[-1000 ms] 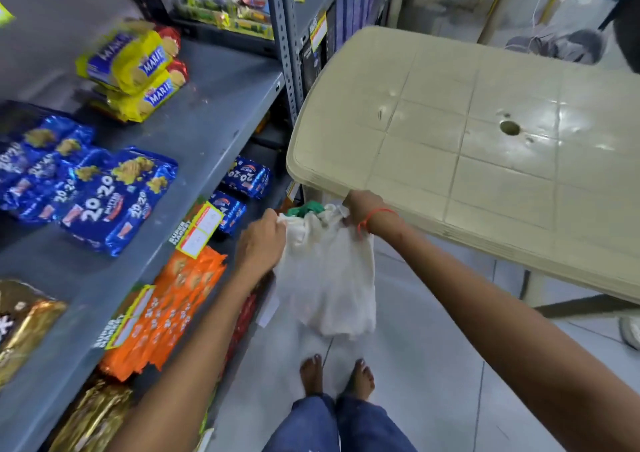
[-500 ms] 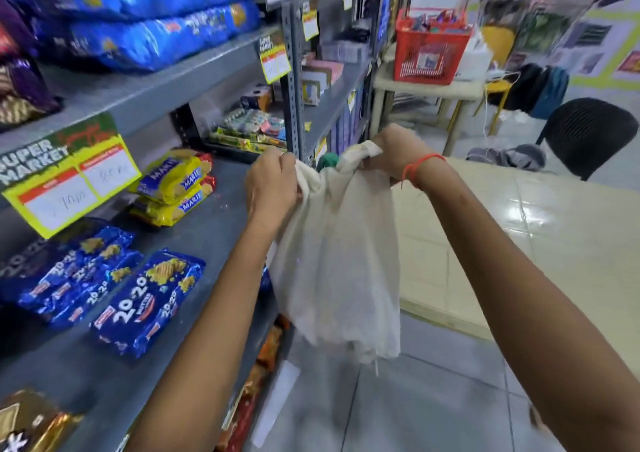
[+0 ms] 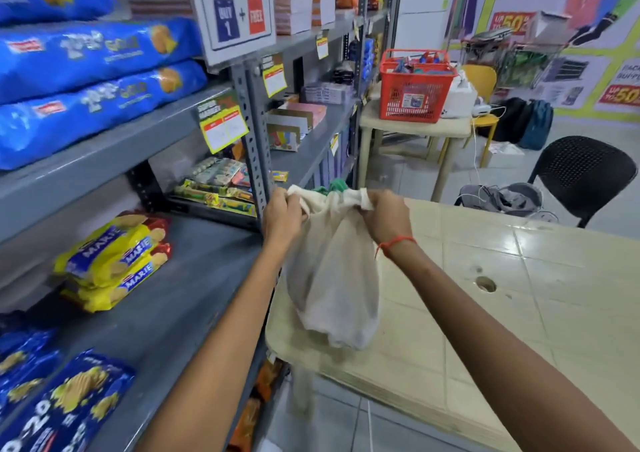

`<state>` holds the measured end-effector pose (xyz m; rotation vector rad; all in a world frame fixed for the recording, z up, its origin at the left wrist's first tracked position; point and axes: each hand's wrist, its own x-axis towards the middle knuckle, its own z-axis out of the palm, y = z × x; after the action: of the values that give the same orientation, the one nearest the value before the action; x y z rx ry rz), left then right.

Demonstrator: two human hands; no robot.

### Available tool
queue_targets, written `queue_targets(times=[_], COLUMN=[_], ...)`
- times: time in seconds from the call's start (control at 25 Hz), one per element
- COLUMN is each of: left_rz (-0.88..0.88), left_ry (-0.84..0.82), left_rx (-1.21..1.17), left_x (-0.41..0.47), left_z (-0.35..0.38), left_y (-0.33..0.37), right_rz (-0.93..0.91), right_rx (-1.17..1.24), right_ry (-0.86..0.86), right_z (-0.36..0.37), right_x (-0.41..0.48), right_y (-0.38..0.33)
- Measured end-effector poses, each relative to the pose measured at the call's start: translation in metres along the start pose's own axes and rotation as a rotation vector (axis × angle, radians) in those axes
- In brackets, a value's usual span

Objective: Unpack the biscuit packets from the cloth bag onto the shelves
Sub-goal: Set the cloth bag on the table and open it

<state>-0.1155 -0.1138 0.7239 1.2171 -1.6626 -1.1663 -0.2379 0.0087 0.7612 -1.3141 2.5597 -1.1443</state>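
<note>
Both of my hands grip the gathered mouth of an off-white cloth bag (image 3: 332, 278), my left hand (image 3: 282, 217) closed on one side of the rim and my right hand (image 3: 384, 217) closed on the other. Its body hangs slack over the near corner of a beige plastic table (image 3: 519, 313), beside the grey metal shelves (image 3: 166, 313). Something green (image 3: 337, 185) shows at the opening. Yellow Marie biscuit packets (image 3: 114, 261) lie stacked on the shelf to my left, blue 20-20 biscuit packets (image 3: 65, 403) nearer me.
</note>
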Motion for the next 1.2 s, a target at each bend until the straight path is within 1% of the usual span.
queue_targets(times=[0.08,0.16,0.2,0.32,0.36,0.44,0.56,0.6,0.64,0.68,0.72,0.76,0.8,0.84,0.88,0.92,1.0,1.04,1.08,1.12,1.2], left_rz=[-0.069,-0.137,-0.171,-0.235,-0.251,-0.255,-0.224,-0.216,-0.209,-0.184,-0.128,-0.045,0.06,0.171,0.258,0.304,0.262,0.216,0.176,0.14,0.097], left_ry=[-0.039,-0.019,0.0,0.01,0.013,-0.041,-0.117,-0.118,-0.106,-0.081,-0.048,-0.023,-0.003,0.012,0.0,-0.027,-0.11,-0.141,-0.149,-0.145,-0.135], left_rx=[-0.095,-0.215,-0.22,-0.048,0.035,0.21,0.369,0.409,0.439,0.46,0.467,0.487,0.506,0.528,0.566,0.609,0.701,0.73,0.737,0.728,0.675], left_x=[-0.005,-0.002,0.003,0.019,0.021,0.015,0.003,0.002,-0.001,-0.001,-0.004,-0.007,-0.009,-0.009,-0.007,-0.005,-0.003,-0.003,-0.004,-0.005,-0.003], left_z=[0.011,0.019,0.021,0.028,0.029,0.028,0.027,0.026,0.025,0.026,0.028,0.031,0.035,0.041,0.046,0.052,0.06,0.062,0.064,0.064,0.063], left_y=[-0.014,-0.029,-0.041,-0.081,-0.092,-0.098,-0.111,-0.117,-0.119,-0.122,-0.121,-0.12,-0.117,-0.115,-0.116,-0.118,-0.118,-0.117,-0.116,-0.115,-0.115], right_rz=[-0.033,-0.091,-0.099,-0.029,-0.004,0.009,-0.074,-0.114,-0.163,-0.182,-0.154,-0.094,-0.037,-0.019,-0.038,-0.09,-0.227,-0.285,-0.335,-0.358,-0.384], right_rx=[-0.008,-0.002,0.008,0.022,-0.001,-0.082,-0.205,-0.203,-0.196,-0.16,-0.079,0.028,0.091,0.088,0.021,-0.082,-0.316,-0.422,-0.51,-0.576,-0.599], right_ry=[-0.001,-0.009,-0.035,-0.166,-0.202,-0.29,-0.5,-0.531,-0.485,-0.35,-0.174,-0.009,0.087,0.102,0.034,-0.112,-0.479,-0.595,-0.649,-0.663,-0.639], right_z=[0.027,0.054,0.067,0.098,0.105,0.116,0.126,0.123,0.119,0.115,0.109,0.105,0.101,0.102,0.107,0.118,0.14,0.149,0.156,0.162,0.167], right_x=[-0.008,-0.012,-0.014,-0.012,-0.013,-0.019,-0.03,-0.032,-0.032,-0.029,-0.022,-0.012,0.001,0.015,0.029,0.041,0.054,0.059,0.063,0.067,0.07], right_y=[0.023,0.041,0.046,0.065,0.073,0.09,0.107,0.109,0.109,0.11,0.109,0.108,0.105,0.101,0.099,0.099,0.099,0.103,0.106,0.11,0.117])
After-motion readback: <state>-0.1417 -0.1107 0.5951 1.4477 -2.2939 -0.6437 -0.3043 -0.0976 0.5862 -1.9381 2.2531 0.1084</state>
